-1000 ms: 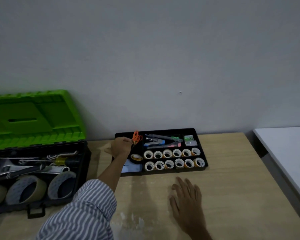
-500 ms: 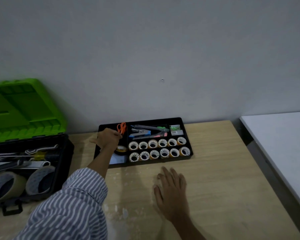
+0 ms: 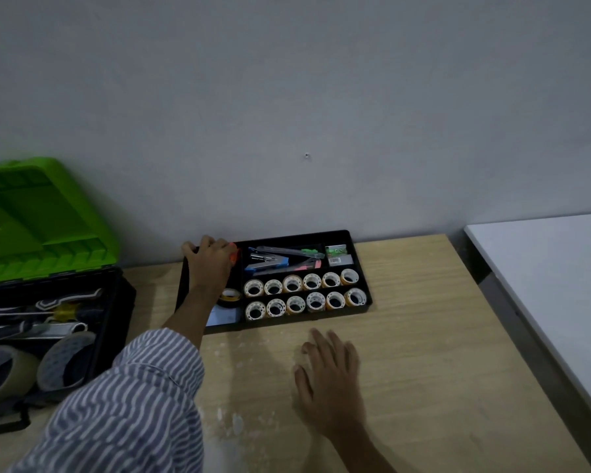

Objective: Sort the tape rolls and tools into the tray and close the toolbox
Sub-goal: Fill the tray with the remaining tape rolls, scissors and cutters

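While the right hand (image 3: 328,380) lies flat on the wooden surface (image 3: 423,353) on the near side, its fingers (image 3: 335,343) are straight and spread and hold nothing. To its left, a striped sleeve (image 3: 127,404) covers the left arm, which reaches toward the far side.

At the left edge sits the black toolbox (image 3: 116,302), with its green lid (image 3: 41,227) standing open. Two big tape rolls (image 3: 62,360) stand in its near part. Metal tools (image 3: 48,312) lie behind them, one with a yellow handle.

Farther off, to the right of the toolbox, the black tray (image 3: 304,317) lies on the wooden surface close to the wall (image 3: 287,97). Twelve small tape rolls (image 3: 292,283) stand in it in two rows of six. A dark roll (image 3: 230,297) with a yellow middle lies in the left part of the tray, just beside the left wrist, and a pale blue card (image 3: 224,315) lies on its near side. In the far part lie a blue stapler (image 3: 270,262), some pens (image 3: 297,251) and a green packet (image 3: 335,251).

The left hand (image 3: 210,264) rests on the far left corner of the tray. Its fingers (image 3: 226,247) are bent down round the orange scissors (image 3: 233,257), and only a bit of orange shows.

A white surface (image 3: 543,285) stands to the right.
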`<state>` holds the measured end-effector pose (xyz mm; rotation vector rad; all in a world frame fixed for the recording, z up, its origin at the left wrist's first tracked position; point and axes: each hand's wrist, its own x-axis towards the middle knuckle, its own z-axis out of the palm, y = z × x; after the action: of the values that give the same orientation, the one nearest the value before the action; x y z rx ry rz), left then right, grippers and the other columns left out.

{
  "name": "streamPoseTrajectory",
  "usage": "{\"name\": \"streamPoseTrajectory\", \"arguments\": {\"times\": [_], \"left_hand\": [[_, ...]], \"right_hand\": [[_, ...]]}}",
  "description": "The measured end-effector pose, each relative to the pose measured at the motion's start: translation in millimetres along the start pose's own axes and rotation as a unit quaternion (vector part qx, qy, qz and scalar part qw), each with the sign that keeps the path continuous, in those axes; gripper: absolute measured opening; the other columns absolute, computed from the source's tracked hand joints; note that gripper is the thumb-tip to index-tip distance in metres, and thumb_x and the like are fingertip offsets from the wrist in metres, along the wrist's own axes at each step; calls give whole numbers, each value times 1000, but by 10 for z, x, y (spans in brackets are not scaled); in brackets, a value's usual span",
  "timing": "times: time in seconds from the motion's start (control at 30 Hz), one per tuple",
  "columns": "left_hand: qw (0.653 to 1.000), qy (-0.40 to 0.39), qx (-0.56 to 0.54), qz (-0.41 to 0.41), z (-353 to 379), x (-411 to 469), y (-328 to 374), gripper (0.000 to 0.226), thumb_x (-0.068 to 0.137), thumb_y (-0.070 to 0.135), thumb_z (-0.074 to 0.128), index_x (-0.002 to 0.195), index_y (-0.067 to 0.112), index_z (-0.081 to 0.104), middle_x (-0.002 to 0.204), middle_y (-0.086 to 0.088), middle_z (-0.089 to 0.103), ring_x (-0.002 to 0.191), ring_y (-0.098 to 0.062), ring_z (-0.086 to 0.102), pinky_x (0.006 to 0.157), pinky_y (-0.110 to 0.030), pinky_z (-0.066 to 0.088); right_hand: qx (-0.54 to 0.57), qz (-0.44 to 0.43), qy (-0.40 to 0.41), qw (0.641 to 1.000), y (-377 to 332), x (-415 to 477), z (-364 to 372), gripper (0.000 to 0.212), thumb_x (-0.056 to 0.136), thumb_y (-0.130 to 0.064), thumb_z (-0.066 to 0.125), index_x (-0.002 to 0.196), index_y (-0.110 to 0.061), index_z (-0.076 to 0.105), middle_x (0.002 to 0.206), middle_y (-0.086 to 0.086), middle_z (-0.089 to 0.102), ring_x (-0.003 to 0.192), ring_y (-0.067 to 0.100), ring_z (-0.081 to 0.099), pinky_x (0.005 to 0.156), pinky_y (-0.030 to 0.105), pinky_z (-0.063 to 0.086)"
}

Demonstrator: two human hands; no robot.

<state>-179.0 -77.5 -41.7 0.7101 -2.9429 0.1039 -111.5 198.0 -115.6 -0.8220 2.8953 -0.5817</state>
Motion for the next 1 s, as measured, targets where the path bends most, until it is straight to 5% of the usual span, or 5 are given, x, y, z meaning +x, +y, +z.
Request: {"name": "streamPoseTrajectory", "arguments": {"times": [0.37, 0.47, 0.6, 0.83, 1.0], "left_hand": [[988, -151, 42, -19, -257, 10, 9, 30, 99, 28, 43, 122, 31, 61, 118, -3, 63, 128, -31, 35, 110, -58, 21], [987, -148, -58, -39, -279, -58, -92, 32, 97, 25, 45, 124, 29, 62, 114, -7, 67, 127, -31, 42, 111, -55, 22], [970, -45, -235, -43, -326, -269, -199, 28, 88, 7, 54, 110, 10, 72, 99, -15, 73, 99, -31, 63, 96, -40, 46], [953, -20, -301, -7, -363, -885, -313, 17, 85, 7, 62, 98, 10, 74, 103, -11, 70, 99, -29, 62, 92, -44, 46], [944, -145, -288, 67, -412, -1528, -431, 11, 87, 16, 64, 91, 12, 74, 96, -6, 73, 80, -19, 63, 74, -27, 46]], "right_hand": [[-14, -11, 18, 1000, 14, 0, -6, 37, 87, -44, 45, 115, -25, 60, 140, -3, 52, 132, 24, 46, 110, 45, 18], [-19, -11, 15, 1000, 24, 3, -1, 36, 88, -45, 43, 116, -27, 58, 140, -4, 52, 133, 24, 45, 112, 46, 21], [-30, -14, -18, 999, 26, 10, -36, 39, 90, -46, 37, 118, -26, 56, 142, -2, 49, 134, 26, 43, 110, 51, 29], [-17, -32, -113, 993, 83, 87, -156, 47, 98, -44, 34, 141, -24, 34, 161, -4, 7, 149, 21, 0, 118, 46, -1], [-34, -7, -178, 983, 17, -97, -248, 54, 102, -43, 27, 151, -24, 13, 161, -2, -12, 148, 25, -14, 119, 49, -6]]}}
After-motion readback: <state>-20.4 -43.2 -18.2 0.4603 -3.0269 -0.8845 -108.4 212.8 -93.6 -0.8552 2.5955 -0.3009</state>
